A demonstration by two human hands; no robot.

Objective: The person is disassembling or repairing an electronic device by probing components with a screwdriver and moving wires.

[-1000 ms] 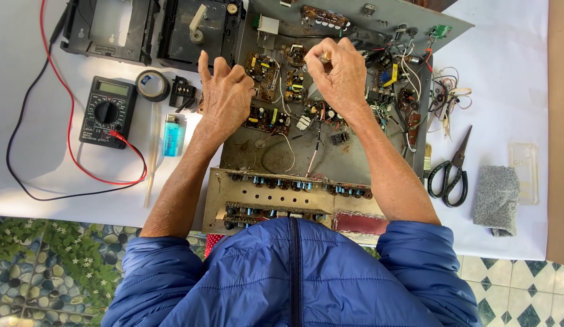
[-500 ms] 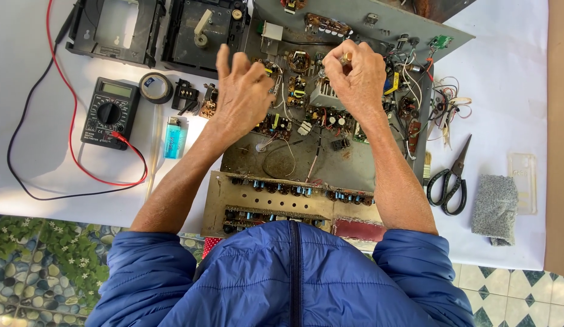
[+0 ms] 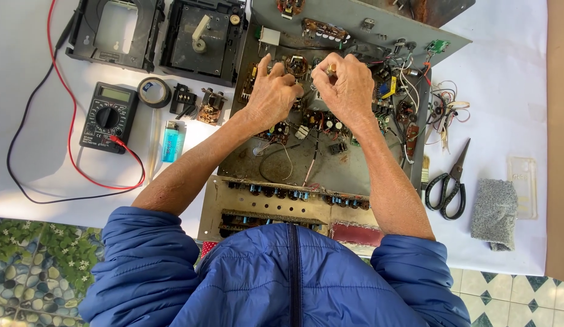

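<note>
An open metal chassis (image 3: 276, 163) full of old electronic parts and wires lies on the white table in front of me. My left hand (image 3: 271, 94) rests over the components at the chassis's far middle, fingers curled down among them. My right hand (image 3: 345, 88) is just beside it, fingertips pinched on a small brass-coloured part (image 3: 331, 69). The two hands almost touch. What the left fingers grip is hidden by the hand.
A black multimeter (image 3: 108, 117) with red and black leads lies at the left, next to a tape roll (image 3: 153, 92) and a blue lighter (image 3: 172, 140). Two black plastic housings (image 3: 155, 36) sit at the back left. Scissors (image 3: 448, 184), a grey sponge (image 3: 495, 213) and loose wires (image 3: 442, 112) lie at the right.
Both hands have drawn closer together over the chassis's far middle. The left hand's fingers, spread before, have curled down into the parts.
</note>
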